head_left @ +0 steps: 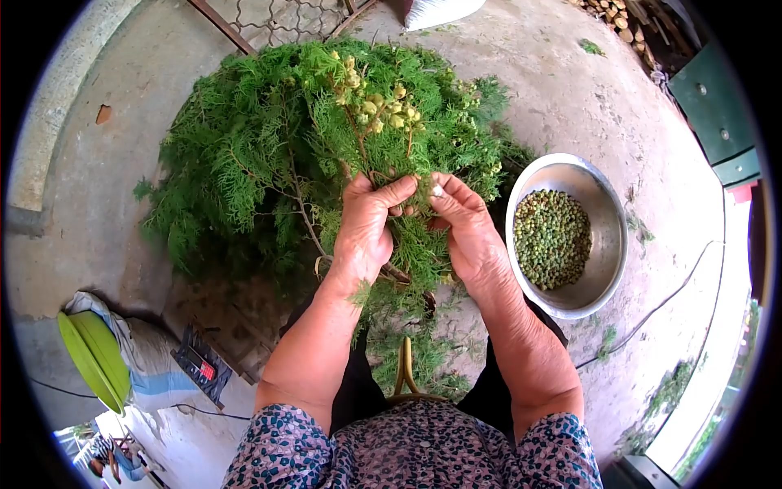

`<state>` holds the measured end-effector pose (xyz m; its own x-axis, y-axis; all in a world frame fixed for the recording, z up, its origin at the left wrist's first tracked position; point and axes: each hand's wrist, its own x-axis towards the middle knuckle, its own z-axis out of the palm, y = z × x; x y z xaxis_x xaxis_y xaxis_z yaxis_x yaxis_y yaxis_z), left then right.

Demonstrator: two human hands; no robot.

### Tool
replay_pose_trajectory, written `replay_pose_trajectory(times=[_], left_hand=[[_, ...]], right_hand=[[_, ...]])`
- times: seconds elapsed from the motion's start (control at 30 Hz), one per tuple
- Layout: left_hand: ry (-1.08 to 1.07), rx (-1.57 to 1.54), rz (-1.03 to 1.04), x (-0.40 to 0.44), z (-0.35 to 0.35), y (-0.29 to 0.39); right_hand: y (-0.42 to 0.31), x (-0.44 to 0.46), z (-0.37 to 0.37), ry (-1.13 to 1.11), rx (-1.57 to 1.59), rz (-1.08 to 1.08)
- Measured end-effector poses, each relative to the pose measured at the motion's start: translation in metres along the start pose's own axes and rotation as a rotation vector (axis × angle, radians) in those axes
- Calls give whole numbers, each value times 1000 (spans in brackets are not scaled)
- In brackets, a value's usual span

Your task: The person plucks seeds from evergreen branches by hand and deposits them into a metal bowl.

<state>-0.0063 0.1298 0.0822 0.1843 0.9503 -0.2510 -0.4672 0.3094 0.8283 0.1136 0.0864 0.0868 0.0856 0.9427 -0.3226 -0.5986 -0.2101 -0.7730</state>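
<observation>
Both hands meet over a big heap of green, scaly-leaved branches (236,155). My left hand (371,220) is closed round a leafy sprig (358,122) that bears a cluster of pale yellow-green cones (395,112). Close beside it, my right hand (460,216) has its thumb and forefinger pinched together at the foliage; a small whitish spot shows at the thumb tip, and what the fingers hold is too small to make out. To the right of my right hand stands a metal bowl (607,236) with many small green and brown cones (554,240) in it.
A lime-green basin (94,359) leans by a grey and blue sack (155,367) at lower left. A white sack (440,12) and a metal grate (285,18) are at the top. Stacked firewood (623,24) and a green cabinet (717,106) stand at upper right. A person (118,456) shows at far lower left.
</observation>
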Motion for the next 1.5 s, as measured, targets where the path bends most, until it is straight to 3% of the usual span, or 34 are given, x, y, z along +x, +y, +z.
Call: replay_pose_trajectory(times=[0.43,0.57,0.63,0.67,0.73,0.9,1.03,1.13,1.27,1.33,1.5], left_hand=[[-122,-59,-140,4,-11,-1],[-125,-72,-138,2,-9,0],[-107,-62,-115,-1,-1,2],[-109,-62,-116,-1,0,3],[-210,74,-120,-1,0,5],[-109,50,-91,-3,6,1],[0,34,-129,-2,6,8],[-67,21,-165,2,3,12],[29,34,-151,1,8,12],[19,38,-166,4,3,9],[-34,183,-151,1,4,10]], right_hand=[[-4,11,-20,-228,258,65],[-15,14,-20,-148,309,16],[-21,12,-14,120,392,45],[-20,12,-15,122,391,43],[-17,11,-17,-38,253,36],[-13,5,-8,74,140,33],[-13,2,-9,18,58,15],[-7,3,-10,3,-91,-13],[3,3,-10,-52,-364,-191],[4,0,-12,-78,-712,-252],[4,-3,-10,-72,-578,-210]])
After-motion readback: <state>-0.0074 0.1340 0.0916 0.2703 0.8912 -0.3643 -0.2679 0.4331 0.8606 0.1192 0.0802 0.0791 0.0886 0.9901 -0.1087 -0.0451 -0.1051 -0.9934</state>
